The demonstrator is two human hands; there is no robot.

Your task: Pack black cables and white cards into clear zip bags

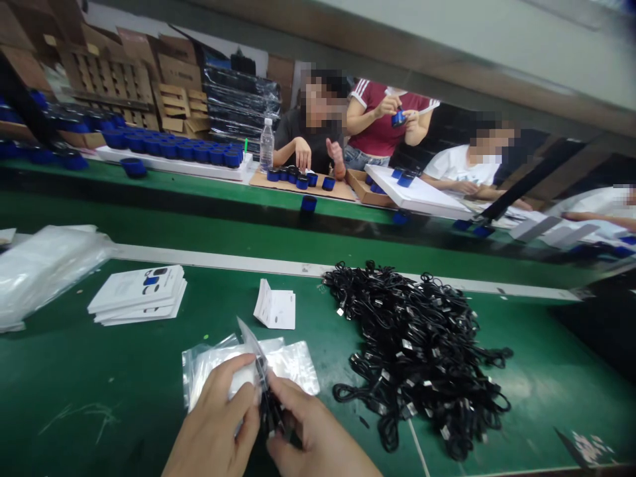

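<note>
My left hand point(218, 414) pinches the side of a small clear plastic bag point(249, 336), held upright and nearly edge-on. My right hand point(313, 424) is closed around a bundled black USB cable point(271, 411) pressed against that bag. Whether the cable is inside the bag or only beside it I cannot tell. Beneath my hands lie more flat clear bags point(298, 366). Just beyond them a small stack of folded white leaflets point(281, 310) stands partly open. To the right spreads a large heap of black cables point(417, 344).
White printed booklets point(142, 295) are stacked at left, beside a pile of larger plastic bags point(50, 271). Past the green table point(149, 371), co-workers sit and stand behind a conveyor line carrying blue-and-black round items point(169, 147). A water bottle point(267, 144) stands there. A shelf point(447, 53) hangs overhead.
</note>
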